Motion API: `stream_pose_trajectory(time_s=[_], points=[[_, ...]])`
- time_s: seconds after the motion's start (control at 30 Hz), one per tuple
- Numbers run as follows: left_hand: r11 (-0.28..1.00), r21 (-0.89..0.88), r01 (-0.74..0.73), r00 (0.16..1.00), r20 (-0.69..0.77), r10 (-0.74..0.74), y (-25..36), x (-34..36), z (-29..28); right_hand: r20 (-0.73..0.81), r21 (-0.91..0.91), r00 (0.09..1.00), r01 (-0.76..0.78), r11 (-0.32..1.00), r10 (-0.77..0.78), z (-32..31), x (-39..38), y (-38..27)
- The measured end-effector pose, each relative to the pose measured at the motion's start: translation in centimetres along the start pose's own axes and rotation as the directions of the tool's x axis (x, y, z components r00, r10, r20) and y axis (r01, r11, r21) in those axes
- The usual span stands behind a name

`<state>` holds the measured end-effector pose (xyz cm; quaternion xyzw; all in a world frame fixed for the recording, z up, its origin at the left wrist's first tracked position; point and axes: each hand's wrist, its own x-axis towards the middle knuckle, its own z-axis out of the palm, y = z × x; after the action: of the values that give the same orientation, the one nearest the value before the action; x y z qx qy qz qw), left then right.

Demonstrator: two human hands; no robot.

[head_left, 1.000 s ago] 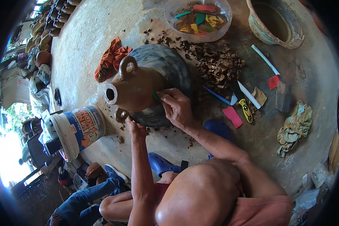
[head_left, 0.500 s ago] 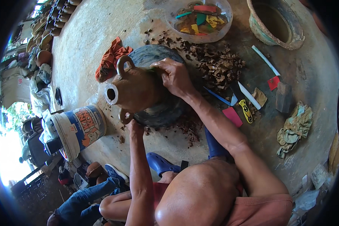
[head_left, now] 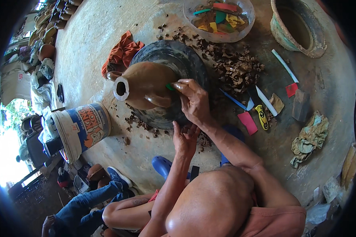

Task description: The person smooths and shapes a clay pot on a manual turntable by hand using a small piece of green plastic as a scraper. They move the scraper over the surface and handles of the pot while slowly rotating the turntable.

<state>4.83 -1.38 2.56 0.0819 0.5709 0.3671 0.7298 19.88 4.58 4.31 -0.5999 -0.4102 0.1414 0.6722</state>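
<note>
Right hand (head_left: 195, 102) pinching green chip (head_left: 169, 87) at three o'clock on jar (head_left: 149, 81); left hand (head_left: 184, 141) half-open near wheel (head_left: 190, 63), six o'clock; overpressing is risking gouges.

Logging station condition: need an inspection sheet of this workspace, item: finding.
Surface: concrete floor, stained, strewn with scraps.
Job's things: brown two-handled clay vessel on dark round wheel; green piece at its lower wall.
Clutter: heap of brown shavings, yellow-handled tool, pink piece, crumpled cloth, orange cloth.
Hands: right hand holds the green piece; left hand at wheel's edge, contact unclear.
Cables: dark coil at left, possibly cable.
Surroundings: bucket, clear basin, another person's jeans.
</note>
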Motion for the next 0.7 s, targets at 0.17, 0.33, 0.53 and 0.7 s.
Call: stream_pose_trajectory(time_s=[0.17, 0.33, 0.53, 0.7], points=[[0.983, 0.178, -0.04, 0.999, -0.003, 0.041, 4.4, 1.8, -1.1, -0.038, -0.037, 0.999, -0.023, 0.999, 0.022, -1.6, 0.5, 1.1], [0.965, 0.121, -0.234, 0.972, 0.059, 0.228, 12.4, 8.0, -4.4, -0.022, -0.031, 0.995, -0.1, 0.994, 0.1, -0.5, 4.3, 1.9], [0.972, 0.116, -0.203, 0.963, -0.157, 0.22, 4.7, 5.9, -2.3, 0.04, -0.006, 0.99, -0.133, 0.991, 0.133, -0.6, 1.9, 2.6], [0.992, 0.074, 0.099, 0.937, 0.327, -0.118, -0.4, 2.4, -3.7, 0.062, -0.018, 0.982, -0.177, 0.984, 0.178, 1.1, 0.8, 0.6]])
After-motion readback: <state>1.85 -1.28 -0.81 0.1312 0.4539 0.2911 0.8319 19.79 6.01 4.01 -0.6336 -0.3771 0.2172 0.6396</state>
